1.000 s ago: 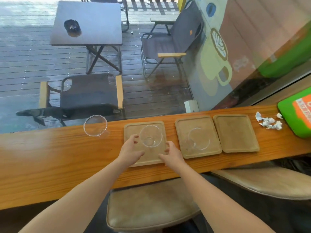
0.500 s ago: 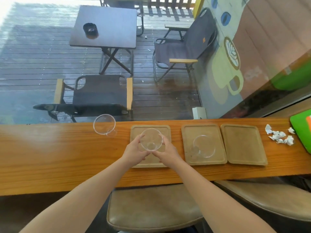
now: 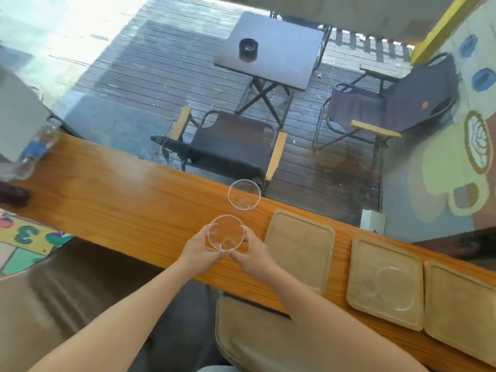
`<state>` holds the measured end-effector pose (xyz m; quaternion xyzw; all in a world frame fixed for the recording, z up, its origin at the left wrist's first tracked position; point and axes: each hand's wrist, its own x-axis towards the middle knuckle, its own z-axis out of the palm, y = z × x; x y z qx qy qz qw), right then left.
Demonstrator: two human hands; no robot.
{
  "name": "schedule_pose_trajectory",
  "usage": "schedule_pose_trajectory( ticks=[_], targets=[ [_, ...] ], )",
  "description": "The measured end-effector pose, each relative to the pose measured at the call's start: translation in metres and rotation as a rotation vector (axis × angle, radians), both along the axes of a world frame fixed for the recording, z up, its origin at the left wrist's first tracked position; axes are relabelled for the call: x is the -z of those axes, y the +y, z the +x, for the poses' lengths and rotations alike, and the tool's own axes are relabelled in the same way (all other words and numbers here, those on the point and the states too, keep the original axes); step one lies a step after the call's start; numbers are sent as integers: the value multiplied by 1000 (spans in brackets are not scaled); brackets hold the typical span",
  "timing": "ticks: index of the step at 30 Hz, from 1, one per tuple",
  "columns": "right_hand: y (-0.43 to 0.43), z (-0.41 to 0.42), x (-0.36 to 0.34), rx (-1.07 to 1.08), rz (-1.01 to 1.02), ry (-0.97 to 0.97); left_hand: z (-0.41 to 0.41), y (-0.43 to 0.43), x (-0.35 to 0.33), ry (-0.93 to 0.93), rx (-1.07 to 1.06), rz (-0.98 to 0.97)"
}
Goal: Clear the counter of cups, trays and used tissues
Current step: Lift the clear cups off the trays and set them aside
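Both hands, left hand (image 3: 200, 249) and right hand (image 3: 253, 255), close their grip around one clear cup (image 3: 226, 232) above the counter (image 3: 120, 200).

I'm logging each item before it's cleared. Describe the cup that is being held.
The held cup is a clear, thin-walled plastic tumbler, round-rimmed, empty and upright, seen from above. The left hand and right hand clasp it from either side over the wooden counter, just short of a second clear cup standing there.
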<state>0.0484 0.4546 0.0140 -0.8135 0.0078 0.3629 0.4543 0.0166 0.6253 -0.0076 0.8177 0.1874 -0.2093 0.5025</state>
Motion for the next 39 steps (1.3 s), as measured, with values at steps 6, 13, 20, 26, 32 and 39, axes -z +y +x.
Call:
schedule_pose_trajectory(
  ticks=[6,13,20,26,32,39],
  targets=[
    [59,23,6,76,30,39,26,44,0,-22,-80,73],
    [100,51,17,190,84,-16,64,71,11,-46,-125,124],
    [120,70,31,290,116,-32,91,78,21,-50,-142,140],
    [126,71,44,270,88,-34,92,79,33,-33,-156,113],
    [131,69,51,243,59,-42,93,80,36,-34,-210,80],
    [124,66,50,215,18,-28,86,79,34,-10,-319,58]
  ],
)
